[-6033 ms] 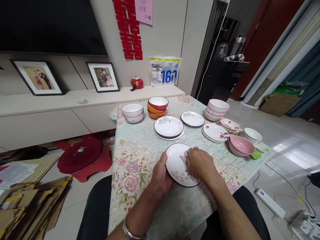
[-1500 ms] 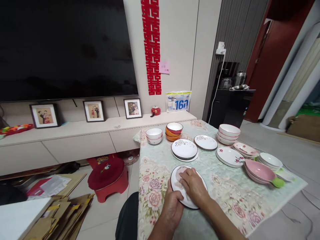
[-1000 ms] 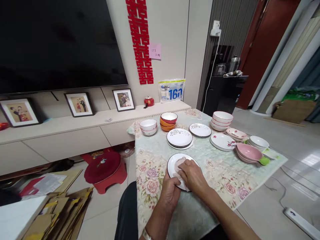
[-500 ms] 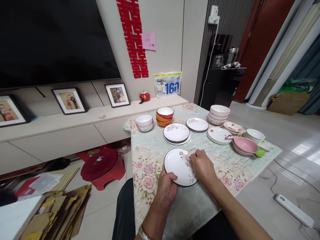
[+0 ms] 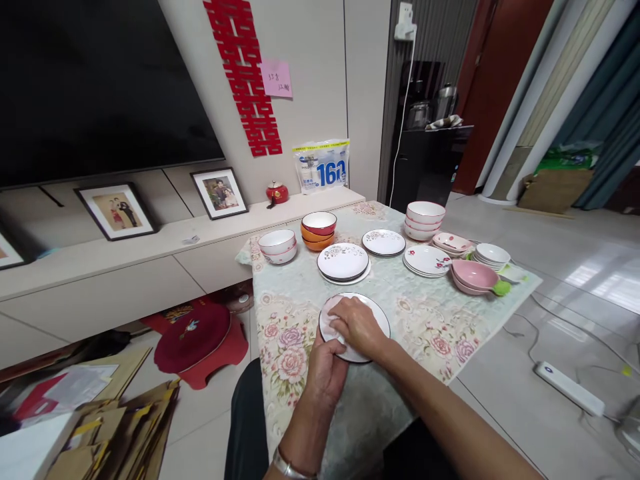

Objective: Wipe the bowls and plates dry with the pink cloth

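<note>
A white plate (image 5: 377, 319) with a dark rim is tilted above the near part of the table. My left hand (image 5: 327, 363) grips its lower left edge, thumb on top and fingers beneath. Pressed onto the plate's left side, my right hand (image 5: 357, 325) has its fingers bent over a thin, pale cloth or tissue (image 5: 329, 328). That hand and the cloth cover much of the plate's face. Just beyond lies a stack of patterned plates (image 5: 343, 261), with another dark-rimmed plate stack (image 5: 383, 242) to its right.
The flowered tablecloth (image 5: 293, 357) also bears white bowls (image 5: 277, 246), red and orange bowls (image 5: 319, 230), stacked bowls (image 5: 425, 220), flower-marked plates (image 5: 427, 260) and pink dishes (image 5: 475, 275). Left of the table stands a red stool (image 5: 195, 337), near flattened cardboard (image 5: 115, 427). A power strip (image 5: 569, 388) lies on the floor.
My right hand has moved with the cloth from the plate's right edge across to its left side. My left hand still grips the plate. The whole view has shifted slightly.
</note>
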`<state>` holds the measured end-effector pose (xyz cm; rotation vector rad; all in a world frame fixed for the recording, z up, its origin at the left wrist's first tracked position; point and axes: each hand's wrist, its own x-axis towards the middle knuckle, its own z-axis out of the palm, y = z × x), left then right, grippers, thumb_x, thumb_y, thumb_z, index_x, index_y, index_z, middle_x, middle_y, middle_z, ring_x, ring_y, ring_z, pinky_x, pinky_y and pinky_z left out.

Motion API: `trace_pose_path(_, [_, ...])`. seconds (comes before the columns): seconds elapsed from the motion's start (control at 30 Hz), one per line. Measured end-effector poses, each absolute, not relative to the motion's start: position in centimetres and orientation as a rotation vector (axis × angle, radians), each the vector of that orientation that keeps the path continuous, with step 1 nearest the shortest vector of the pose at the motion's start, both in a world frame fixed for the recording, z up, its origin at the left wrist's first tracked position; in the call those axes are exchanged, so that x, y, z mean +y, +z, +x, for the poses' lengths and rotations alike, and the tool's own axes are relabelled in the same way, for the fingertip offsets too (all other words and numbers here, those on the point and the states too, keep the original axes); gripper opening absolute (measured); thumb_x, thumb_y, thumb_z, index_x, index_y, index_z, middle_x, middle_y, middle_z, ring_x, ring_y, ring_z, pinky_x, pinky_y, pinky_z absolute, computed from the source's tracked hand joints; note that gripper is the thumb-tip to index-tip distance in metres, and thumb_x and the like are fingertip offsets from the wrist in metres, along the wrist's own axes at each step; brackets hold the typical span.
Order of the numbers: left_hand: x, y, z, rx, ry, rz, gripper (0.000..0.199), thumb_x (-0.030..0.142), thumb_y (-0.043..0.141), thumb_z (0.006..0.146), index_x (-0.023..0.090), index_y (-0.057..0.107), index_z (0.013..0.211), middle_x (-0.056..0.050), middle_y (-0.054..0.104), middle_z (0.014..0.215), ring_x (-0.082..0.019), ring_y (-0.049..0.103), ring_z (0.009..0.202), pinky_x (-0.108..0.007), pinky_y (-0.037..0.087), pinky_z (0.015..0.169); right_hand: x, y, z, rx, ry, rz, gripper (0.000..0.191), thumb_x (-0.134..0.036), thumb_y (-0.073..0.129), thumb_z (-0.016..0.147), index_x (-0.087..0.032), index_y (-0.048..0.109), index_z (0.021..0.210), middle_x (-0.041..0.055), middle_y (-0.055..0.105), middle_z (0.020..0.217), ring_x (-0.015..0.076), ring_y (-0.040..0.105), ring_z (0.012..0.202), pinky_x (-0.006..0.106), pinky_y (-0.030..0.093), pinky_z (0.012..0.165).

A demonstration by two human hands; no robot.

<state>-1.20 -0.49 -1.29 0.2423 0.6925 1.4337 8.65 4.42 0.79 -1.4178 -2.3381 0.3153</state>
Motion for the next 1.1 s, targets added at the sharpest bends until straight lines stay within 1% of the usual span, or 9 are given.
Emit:
trace_pose_path(0.07, [-0.4,-1.1,-1.4,0.663,1.409,0.209,0.075,0.000,0.058,0.052,0.016,0.064,0.125,-0.006,0.075,0.100,-0.017,0.067,0.075,-0.029,0.052,0.080,3.4,0.7,9.7,-2.387,0.418,-1.242,0.018,-0.020,0.065,0.089,-0.022,0.073,0.105,0.0050,0.069,0.102,0.0207,0.058,0.096,0.032,0.040,0.089])
trace_pose_path(0.17, [-0.2,-0.6,-1.3,0.674,1.358,0.109,0.047,0.022,0.059,0.077,0.009,0.066,0.123,-0.012,0.076,0.097,-0.025,0.071,0.085,-0.037,0.053,0.086,2.7,0.8,12.4,-2.446,0.487,-1.122,0.018,-0.020,0.064,0.089,-0.021,0.074,0.104,0.0053,0.069,0.098,0.0202,0.058,0.096,0.031,0.041,0.089])
trace_pose_path(0.3, [0.0,-0.4,-0.8,0.730,1.367,0.041,0.049,0.037,0.049,0.093,0.012,0.059,0.134,-0.013,0.077,0.103,-0.029,0.070,0.102,-0.042,0.052,0.095,3.9,1.2,14.9,-2.395,0.320,-1.482,0.017,-0.017,0.058,0.092,-0.019,0.074,0.100,0.0083,0.068,0.102,0.0224,0.057,0.098,0.031,0.042,0.086])
trace_pose_path(0.47, [-0.1,-0.3,-0.7,0.733,1.376,0.007,0.050,0.036,0.045,0.097,0.014,0.054,0.141,-0.012,0.077,0.103,-0.027,0.070,0.102,-0.042,0.050,0.098,6.1,0.8,12.1,-2.251,0.186,-1.688,0.023,-0.022,0.052,0.096,-0.012,0.072,0.103,0.0177,0.064,0.108,0.0293,0.053,0.103,0.036,0.042,0.082])
trace_pose_path(0.6, [-0.1,0.3,-0.9,0.684,1.422,-0.051,0.044,0.030,0.041,0.099,0.015,0.057,0.137,-0.011,0.077,0.104,-0.022,0.072,0.098,-0.036,0.050,0.099,5.8,0.9,8.5,-2.282,0.246,-1.572,0.023,-0.024,0.055,0.095,-0.019,0.071,0.111,0.0109,0.066,0.109,0.0243,0.055,0.101,0.032,0.041,0.085])
trace_pose_path(0.67, [-0.1,0.5,-1.1,0.671,1.433,-0.072,0.043,0.029,0.038,0.100,0.015,0.059,0.135,-0.011,0.077,0.102,-0.020,0.073,0.093,-0.034,0.051,0.097,4.9,1.1,7.9,-2.355,0.309,-1.423,0.020,-0.024,0.059,0.093,-0.022,0.072,0.108,0.0066,0.067,0.107,0.0217,0.056,0.100,0.032,0.040,0.088])
trace_pose_path(0.83, [0.1,-0.4,-1.3,0.700,1.347,0.012,0.045,0.029,0.046,0.097,0.006,0.057,0.134,-0.014,0.077,0.095,-0.021,0.073,0.084,-0.034,0.055,0.089,2.0,1.1,10.9,-2.447,0.488,-1.119,0.018,-0.017,0.061,0.090,-0.019,0.073,0.103,0.0058,0.068,0.096,0.0191,0.058,0.095,0.031,0.040,0.090])
trace_pose_path(0.97, [-0.1,-1.0,-0.8,0.752,1.384,0.109,0.050,0.020,0.057,0.088,0.012,0.054,0.137,-0.015,0.074,0.111,-0.026,0.070,0.103,-0.042,0.051,0.098,1.6,1.3,14.7,-2.479,0.501,-1.233,0.018,-0.017,0.061,0.090,-0.022,0.074,0.102,0.0052,0.067,0.095,0.0194,0.057,0.093,0.029,0.041,0.082])
trace_pose_path(1.1, [-0.3,-0.9,-0.5,0.781,1.407,0.129,0.058,0.015,0.062,0.082,0.018,0.053,0.139,-0.014,0.071,0.121,-0.028,0.066,0.114,-0.043,0.050,0.101,3.6,0.9,15.7,-2.384,0.252,-1.544,0.017,-0.017,0.058,0.092,-0.018,0.073,0.100,0.0096,0.066,0.099,0.0233,0.053,0.096,0.032,0.041,0.083])
